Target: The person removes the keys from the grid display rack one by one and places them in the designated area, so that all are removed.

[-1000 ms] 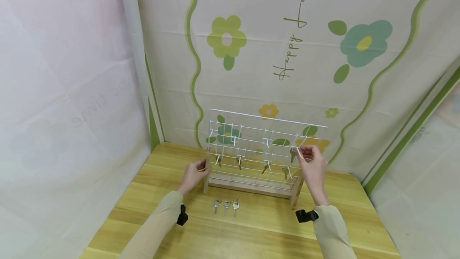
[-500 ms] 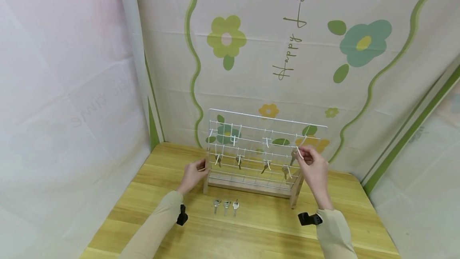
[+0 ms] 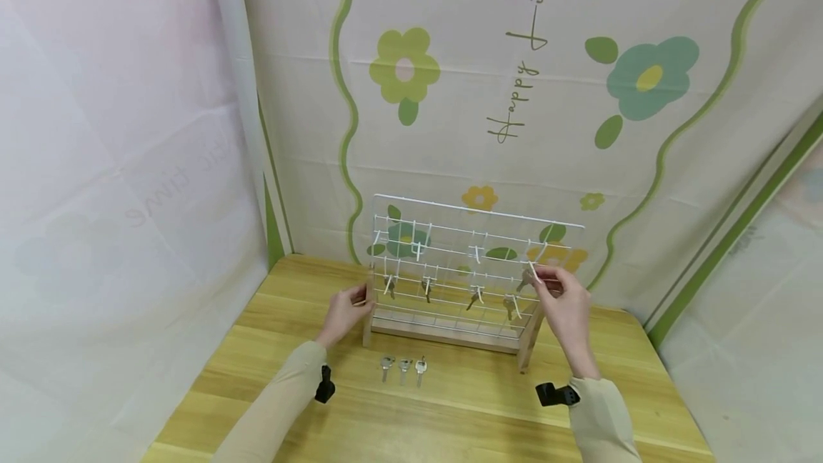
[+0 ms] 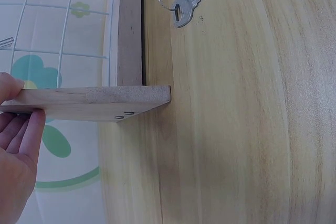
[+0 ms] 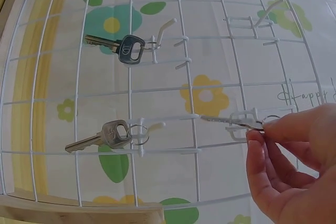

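Note:
A white wire rack (image 3: 479, 211) with hooks stands on a wooden base. My left hand (image 3: 345, 314) grips its left wooden upright (image 4: 94, 98), thumb on one face and fingers on the other. At the rack's right side, my right hand (image 3: 567, 309) pinches a key (image 5: 231, 121) by its ring end, between thumb and fingertips. The key lies right in front of a hook whose tip is hidden by the fingers. Other keys hang by rings from lower hooks, among them a silver key (image 5: 113, 134) and a dark-headed key (image 5: 131, 49).
On the wooden table (image 3: 444, 427), in front of the rack, three keys (image 3: 403, 366) lie in a row. Upper hooks (image 3: 477, 254) on the rack hold no keys. Behind stands a flower-printed curtain (image 3: 450, 127), with more fabric at both sides.
My right hand has shifted slightly right and down, and the key in it has swung from hanging steeply to a more slanted position. The left hand stays on the upright.

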Available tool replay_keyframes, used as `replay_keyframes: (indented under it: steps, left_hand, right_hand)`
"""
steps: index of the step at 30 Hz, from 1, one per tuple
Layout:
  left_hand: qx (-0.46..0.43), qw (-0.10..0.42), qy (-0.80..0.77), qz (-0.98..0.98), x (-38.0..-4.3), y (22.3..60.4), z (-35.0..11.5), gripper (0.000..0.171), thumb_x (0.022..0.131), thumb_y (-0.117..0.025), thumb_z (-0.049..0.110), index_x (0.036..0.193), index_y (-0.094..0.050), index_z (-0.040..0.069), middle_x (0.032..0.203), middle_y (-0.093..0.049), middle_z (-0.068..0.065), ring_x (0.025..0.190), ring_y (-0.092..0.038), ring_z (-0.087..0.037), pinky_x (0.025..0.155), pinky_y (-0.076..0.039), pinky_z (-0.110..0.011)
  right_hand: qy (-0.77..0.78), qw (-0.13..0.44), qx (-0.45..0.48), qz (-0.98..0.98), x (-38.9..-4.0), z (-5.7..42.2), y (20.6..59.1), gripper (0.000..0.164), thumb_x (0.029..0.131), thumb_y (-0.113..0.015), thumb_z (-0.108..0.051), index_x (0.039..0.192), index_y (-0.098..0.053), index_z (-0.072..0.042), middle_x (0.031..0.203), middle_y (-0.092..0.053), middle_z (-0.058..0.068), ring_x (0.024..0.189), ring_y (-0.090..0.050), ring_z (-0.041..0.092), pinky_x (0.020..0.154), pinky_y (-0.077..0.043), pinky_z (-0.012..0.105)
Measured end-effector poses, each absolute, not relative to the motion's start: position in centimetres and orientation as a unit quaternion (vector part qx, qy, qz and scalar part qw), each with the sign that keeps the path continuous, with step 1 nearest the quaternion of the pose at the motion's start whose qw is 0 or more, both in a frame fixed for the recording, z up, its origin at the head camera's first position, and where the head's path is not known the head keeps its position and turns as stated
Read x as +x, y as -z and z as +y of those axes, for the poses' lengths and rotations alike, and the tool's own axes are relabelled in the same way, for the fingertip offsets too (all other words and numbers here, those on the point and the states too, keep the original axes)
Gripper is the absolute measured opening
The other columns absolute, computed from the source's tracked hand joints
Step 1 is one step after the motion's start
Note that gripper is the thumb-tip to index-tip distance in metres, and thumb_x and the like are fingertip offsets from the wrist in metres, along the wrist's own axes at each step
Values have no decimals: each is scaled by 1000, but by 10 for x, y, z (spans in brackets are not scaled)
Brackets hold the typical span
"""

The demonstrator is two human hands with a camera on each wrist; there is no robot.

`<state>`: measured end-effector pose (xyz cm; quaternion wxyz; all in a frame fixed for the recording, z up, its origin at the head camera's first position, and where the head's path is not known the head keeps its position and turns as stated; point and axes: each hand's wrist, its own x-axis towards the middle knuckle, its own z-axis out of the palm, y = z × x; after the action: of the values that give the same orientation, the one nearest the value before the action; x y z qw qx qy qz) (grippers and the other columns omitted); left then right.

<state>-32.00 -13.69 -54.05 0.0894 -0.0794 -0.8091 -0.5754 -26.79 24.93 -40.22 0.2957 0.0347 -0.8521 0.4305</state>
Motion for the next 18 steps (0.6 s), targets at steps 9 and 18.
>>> replay_keyframes:
  steps: [9,18]
  left_hand:
    - [-77,81,567,-816,-319,540,-137,38,87,-70,-2,123,-62,-11,119,-68,-29,110,-68,-41,89,-62,-38]
    - [-74,87,572,-812,-320,539,-136,39,86,-69,-5,124,-62,-11,119,-68,-29,111,-68,-41,89,-62,-38]
  right_hand:
    - [-450,284,33,-846,-261,251,403,11,90,-71,-5,100,-71,1,95,-74,20,71,-59,-12,63,-51,2]
    - [-475,280,32,-834,-247,250,400,10,91,-69,-5,97,-71,2,92,-72,21,72,-67,-2,65,-54,4]
